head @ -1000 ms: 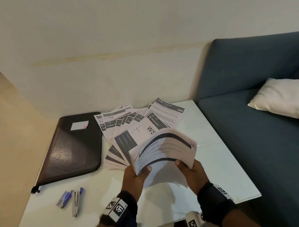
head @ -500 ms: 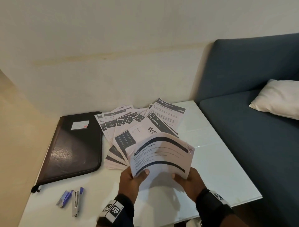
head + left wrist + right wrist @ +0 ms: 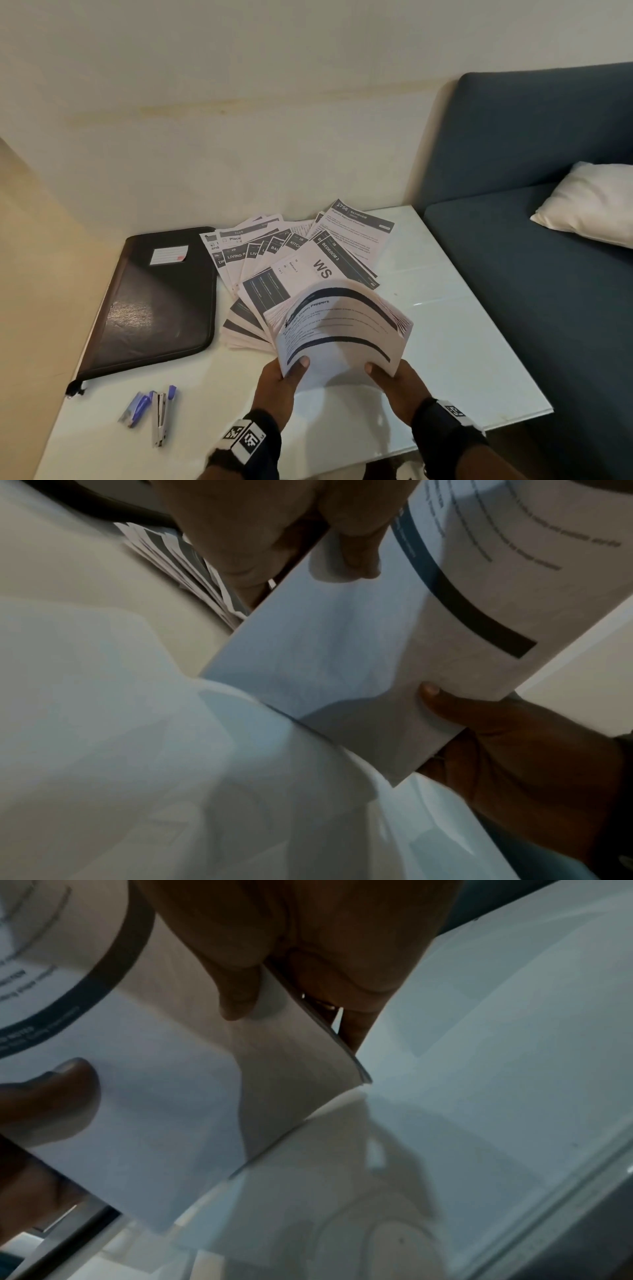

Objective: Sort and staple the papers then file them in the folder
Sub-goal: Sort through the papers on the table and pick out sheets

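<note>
Both hands, the left hand (image 3: 279, 383) and right hand (image 3: 399, 385), gripped a bowed stack of papers (image 3: 339, 329); sorting seemed unfinished, stapler (image 3: 160, 416) untouched, folder (image 3: 154, 301) closed.

We found the white glass-topped table (image 3: 462, 342) set against the wall, with the dark blue fabric sofa (image 3: 534, 274) just beside it on the right and a white pillow (image 3: 589, 202) lying on the sofa seat. On the table's left part lay the black zippered folder (image 3: 154, 301); right of it, touching its edge, spread the fanned printed papers (image 3: 291, 260). In front of the folder (toward the near edge) lay the small silver stapler (image 3: 159, 418), with a blue staple box (image 3: 135, 407) just left of it. Before the fan, we saw the curled stack of printed sheets (image 3: 342, 329) held above the table between the left hand (image 3: 277, 387) and right hand (image 3: 400, 387).
</note>
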`<state>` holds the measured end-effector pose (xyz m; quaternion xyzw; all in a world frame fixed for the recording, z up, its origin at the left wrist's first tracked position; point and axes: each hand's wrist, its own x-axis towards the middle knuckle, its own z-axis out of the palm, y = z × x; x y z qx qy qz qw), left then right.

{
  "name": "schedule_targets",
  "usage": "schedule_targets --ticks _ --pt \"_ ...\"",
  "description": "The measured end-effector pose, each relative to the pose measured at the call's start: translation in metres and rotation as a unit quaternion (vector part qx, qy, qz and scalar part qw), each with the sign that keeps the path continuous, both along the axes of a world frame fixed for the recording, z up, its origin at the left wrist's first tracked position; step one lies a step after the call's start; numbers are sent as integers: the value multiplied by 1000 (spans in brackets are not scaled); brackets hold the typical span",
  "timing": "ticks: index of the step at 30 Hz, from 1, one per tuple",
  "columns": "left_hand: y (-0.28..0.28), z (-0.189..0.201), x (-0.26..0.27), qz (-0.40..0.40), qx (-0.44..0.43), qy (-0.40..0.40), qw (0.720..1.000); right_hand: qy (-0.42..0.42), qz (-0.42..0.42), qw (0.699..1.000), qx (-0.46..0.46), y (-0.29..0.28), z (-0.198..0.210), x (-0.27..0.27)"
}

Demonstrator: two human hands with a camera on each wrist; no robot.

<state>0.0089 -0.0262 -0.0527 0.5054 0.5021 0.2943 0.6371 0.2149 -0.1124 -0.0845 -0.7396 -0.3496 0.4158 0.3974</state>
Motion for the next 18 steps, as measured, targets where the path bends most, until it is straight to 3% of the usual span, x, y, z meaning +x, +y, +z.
schedule_targets --ticks 6,8,10,12,14,18 --pt "16 20 5 93 -38 -88 991 57 -60 992 99 12 40 5" --pt "19 31 7 112 -63 -128 983 158 -93 972 145 15 54 9" --pt "18 41 11 122 -97 -179 971 291 -89 932 195 17 63 9" --pt "18 48 16 126 -120 -224 959 353 -66 907 220 21 73 2" --pt "17 52 22 112 -125 -249 954 344 -60 913 212 27 85 -8" --pt "7 56 26 91 -98 -237 962 267 -156 929 202 34 93 -13"
